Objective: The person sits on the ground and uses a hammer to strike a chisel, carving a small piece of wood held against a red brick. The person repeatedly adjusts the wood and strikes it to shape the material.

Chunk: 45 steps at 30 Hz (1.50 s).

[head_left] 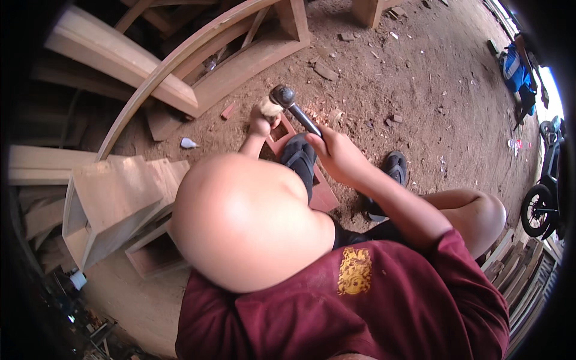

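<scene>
My right hand grips a hammer by its dark shaft. The rounded dark head is up front, right beside the pale butt of a tool; whether they touch I cannot tell. My left hand is closed around that tool, whose lower part and working end are hidden. Beneath it lies a reddish wooden piece with a rectangular opening near its far end. My left foot, in a black sandal, rests over this wood. My raised left knee covers much of the left forearm.
Curved and straight wooden frames stand at the far left. Box-like wooden parts are stacked nearer. A small white bottle lies on the dirt floor among wood scraps. A motorbike and stacked boards are at the right.
</scene>
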Available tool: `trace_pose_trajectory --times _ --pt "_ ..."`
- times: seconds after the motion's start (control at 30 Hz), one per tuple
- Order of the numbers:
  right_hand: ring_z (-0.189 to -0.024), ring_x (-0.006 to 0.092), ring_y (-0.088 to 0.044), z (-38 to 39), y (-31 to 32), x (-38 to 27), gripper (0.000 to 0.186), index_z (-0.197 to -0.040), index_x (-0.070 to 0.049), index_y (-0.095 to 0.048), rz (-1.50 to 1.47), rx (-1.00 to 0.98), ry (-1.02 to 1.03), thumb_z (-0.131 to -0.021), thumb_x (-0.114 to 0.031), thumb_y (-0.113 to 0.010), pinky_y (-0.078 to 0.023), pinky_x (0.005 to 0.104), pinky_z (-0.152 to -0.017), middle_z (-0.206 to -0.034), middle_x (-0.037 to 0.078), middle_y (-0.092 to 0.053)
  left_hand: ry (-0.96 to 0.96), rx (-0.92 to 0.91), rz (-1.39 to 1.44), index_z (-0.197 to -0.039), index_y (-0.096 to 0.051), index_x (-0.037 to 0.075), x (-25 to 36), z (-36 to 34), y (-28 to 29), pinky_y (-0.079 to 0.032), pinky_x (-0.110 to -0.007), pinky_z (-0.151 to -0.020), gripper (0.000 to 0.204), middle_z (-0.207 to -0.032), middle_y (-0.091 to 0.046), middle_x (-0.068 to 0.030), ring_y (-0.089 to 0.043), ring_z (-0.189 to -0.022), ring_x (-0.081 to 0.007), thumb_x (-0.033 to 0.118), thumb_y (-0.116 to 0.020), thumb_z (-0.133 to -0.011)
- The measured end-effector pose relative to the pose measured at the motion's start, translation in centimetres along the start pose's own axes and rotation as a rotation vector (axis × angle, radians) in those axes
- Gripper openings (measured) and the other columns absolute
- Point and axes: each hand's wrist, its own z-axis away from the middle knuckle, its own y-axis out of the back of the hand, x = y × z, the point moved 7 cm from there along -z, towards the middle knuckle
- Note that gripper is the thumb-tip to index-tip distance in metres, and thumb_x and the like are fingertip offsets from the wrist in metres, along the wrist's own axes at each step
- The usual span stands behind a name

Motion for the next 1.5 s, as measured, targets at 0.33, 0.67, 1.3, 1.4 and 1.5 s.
trace_pose_trajectory --times 0.33,0.67,1.3,1.4,1.5 --pt "-0.05 0.0078 -0.042 -0.1 3.5 4.7 0.04 -0.089 -0.007 -0.048 -0.756 0.013 -0.233 -0.106 -0.042 -0.041 -0.04 0.0281 -0.045 -0.063 -0.003 -0.042 -0.111 -0.172 0.087 -0.067 -0.054 0.005 1.3 0.4 0.1 -0.027 -0.029 -0.04 0.049 -0.052 -0.046 -0.0072 -0.038 -0.04 -0.0159 0.048 -0.042 -0.089" --pt "-0.046 0.0043 -0.026 0.4 3.0 4.7 0.04 -0.084 -0.011 -0.042 -0.782 -0.052 -0.126 -0.107 -0.043 -0.038 -0.03 0.0242 -0.041 -0.06 -0.008 -0.029 -0.061 -0.16 -0.007 -0.069 -0.051 0.006 1.7 0.1 -1.1 -0.028 -0.028 -0.042 0.049 -0.048 -0.042 -0.0059 -0.037 -0.04 -0.0157 0.053 -0.047 -0.085" --pt "-0.047 0.0058 -0.039 4.1 17.4 -8.9 0.045 -0.084 -0.009 -0.052 -0.745 0.248 0.446 -0.105 -0.047 -0.039 -0.035 0.0254 -0.043 -0.059 -0.006 -0.039 -0.024 -0.157 -0.012 -0.076 -0.058 0.003 -0.8 0.4 -1.1 -0.032 -0.028 -0.038 0.053 -0.058 -0.053 -0.0072 -0.044 -0.04 -0.0161 0.048 -0.035 -0.094" --pt "-0.052 0.0131 -0.043 5.1 18.9 -13.6 0.042 -0.086 -0.008 -0.053 -0.912 0.068 0.758 -0.104 -0.044 -0.04 -0.038 0.0297 -0.05 -0.062 -0.001 -0.042 -0.018 -0.109 -0.008 -0.078 -0.059 0.003 -0.6 0.4 -1.1 -0.032 -0.028 -0.037 0.051 -0.058 -0.053 -0.0072 -0.046 -0.041 -0.0152 0.045 -0.035 -0.094" --pt "-0.069 0.0355 -0.064 2.3 10.6 -10.1 0.039 -0.096 0.003 -0.061 -0.617 0.186 0.65 -0.102 -0.033 -0.047 -0.052 0.0424 -0.068 -0.071 0.018 -0.063 -0.023 -0.075 0.0 -0.079 -0.06 0.002 -0.4 0.7 -0.9 -0.032 -0.027 -0.037 0.051 -0.057 -0.053 -0.0069 -0.046 -0.04 -0.0147 0.044 -0.035 -0.095"
